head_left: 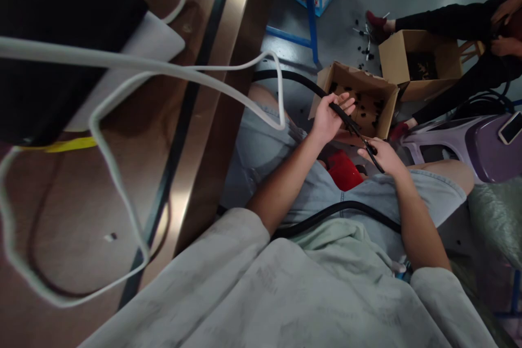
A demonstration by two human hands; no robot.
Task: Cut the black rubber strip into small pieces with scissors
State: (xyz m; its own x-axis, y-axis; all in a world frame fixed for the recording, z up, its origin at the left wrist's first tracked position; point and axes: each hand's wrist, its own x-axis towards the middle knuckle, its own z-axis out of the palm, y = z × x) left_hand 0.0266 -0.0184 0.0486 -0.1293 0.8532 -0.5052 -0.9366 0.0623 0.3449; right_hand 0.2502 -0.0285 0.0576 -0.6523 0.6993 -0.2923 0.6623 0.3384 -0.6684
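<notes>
A long black tube (pixel 295 75) runs from the table edge to my left hand (pixel 327 119). That hand is palm up, with the tube gripped by the thumb and the fingers half extended. My right hand (pixel 385 155) is closed around dark scissors (pixel 370 148), whose blades point toward the left hand. Blade tips and tube end overlap, so I cannot tell if they touch. Beneath both hands stands an open cardboard box (pixel 389 111) with small black pieces inside. Another stretch of black tube (pixel 346 205) lies across my lap.
At left, a table (pixel 204 174) carries a black device (pixel 61 38) and loose white cables (pixel 118 174). Across from me sits a person beside a second cardboard box (pixel 432 87). A purple stool (pixel 485 147) with a phone (pixel 511 128) is at right. A red object (pixel 345 170) shows between my legs.
</notes>
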